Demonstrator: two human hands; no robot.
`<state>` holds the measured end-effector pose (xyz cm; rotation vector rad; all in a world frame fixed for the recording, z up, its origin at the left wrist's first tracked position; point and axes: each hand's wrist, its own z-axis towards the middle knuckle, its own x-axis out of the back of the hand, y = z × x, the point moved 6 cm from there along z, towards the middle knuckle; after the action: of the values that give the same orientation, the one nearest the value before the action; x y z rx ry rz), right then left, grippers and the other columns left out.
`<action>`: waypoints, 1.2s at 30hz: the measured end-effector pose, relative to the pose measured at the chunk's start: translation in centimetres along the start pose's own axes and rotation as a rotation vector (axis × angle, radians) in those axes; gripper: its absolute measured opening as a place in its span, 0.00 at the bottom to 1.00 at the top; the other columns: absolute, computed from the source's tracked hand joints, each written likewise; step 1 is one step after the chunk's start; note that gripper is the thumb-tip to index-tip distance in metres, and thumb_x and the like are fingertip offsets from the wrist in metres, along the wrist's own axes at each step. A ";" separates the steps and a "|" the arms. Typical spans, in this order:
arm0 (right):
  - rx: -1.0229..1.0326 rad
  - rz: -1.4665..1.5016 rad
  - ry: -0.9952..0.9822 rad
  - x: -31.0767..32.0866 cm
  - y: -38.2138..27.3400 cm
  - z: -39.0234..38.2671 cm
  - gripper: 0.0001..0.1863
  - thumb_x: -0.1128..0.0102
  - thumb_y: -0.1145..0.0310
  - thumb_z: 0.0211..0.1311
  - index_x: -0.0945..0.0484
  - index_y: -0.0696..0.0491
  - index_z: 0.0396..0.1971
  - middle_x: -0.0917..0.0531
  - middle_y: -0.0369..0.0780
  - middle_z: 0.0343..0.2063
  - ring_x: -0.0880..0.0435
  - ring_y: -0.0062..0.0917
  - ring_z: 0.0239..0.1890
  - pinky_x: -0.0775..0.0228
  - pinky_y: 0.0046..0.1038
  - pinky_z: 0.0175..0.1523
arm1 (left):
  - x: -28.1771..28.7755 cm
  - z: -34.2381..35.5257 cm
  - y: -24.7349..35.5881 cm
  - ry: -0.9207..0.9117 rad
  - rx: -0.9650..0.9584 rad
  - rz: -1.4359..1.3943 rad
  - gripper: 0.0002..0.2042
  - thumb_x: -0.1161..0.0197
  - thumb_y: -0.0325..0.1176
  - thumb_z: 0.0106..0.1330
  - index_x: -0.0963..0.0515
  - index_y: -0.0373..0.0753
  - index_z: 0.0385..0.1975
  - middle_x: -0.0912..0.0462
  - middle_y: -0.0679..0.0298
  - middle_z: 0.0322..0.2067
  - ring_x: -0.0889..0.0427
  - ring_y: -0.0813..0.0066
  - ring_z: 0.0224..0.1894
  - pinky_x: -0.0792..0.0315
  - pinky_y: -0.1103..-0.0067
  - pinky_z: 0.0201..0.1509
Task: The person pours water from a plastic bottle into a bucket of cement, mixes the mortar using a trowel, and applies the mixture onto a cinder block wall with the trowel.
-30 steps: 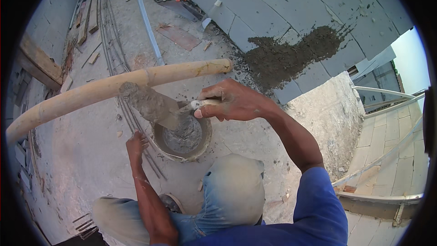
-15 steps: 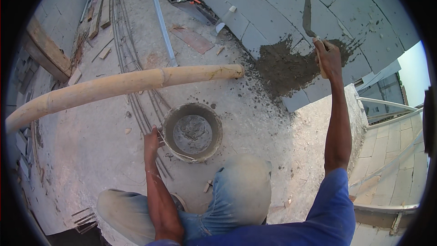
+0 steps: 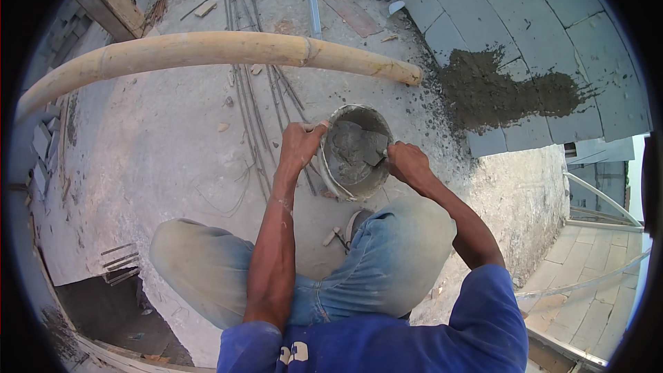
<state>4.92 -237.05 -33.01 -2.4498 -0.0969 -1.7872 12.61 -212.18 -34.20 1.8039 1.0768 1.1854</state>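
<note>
Left hand (image 3: 302, 145) grips the bucket (image 3: 376, 123), right hand (image 3: 409, 164) clasps the trowel (image 3: 375, 148), and pale print (image 3: 298, 352) marks the blue shirt (image 3: 394, 344).

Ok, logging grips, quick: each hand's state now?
Left hand: holding the bucket at its rim.
Right hand: closed on the trowel, blade inside the bucket.

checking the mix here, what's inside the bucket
Inside the bucket: grey mortar and the trowel blade. The bottom cannot be seen; the mortar covers it.
</note>
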 end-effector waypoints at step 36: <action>-0.634 0.770 0.873 25.8 23.4 -17.7 0.21 0.41 0.53 0.67 0.23 0.57 0.22 0.26 0.34 0.15 0.28 0.15 0.15 0.37 0.22 0.21 | 4.4 3.8 -11.1 0.039 0.295 -0.244 0.28 0.47 0.53 0.70 0.19 0.27 0.46 0.16 0.58 0.36 0.16 0.68 0.33 0.21 0.70 0.37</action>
<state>-1.27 -262.81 -4.28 -1.3099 1.4132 -2.4084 14.37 -204.15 -43.70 1.8053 1.5120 0.9571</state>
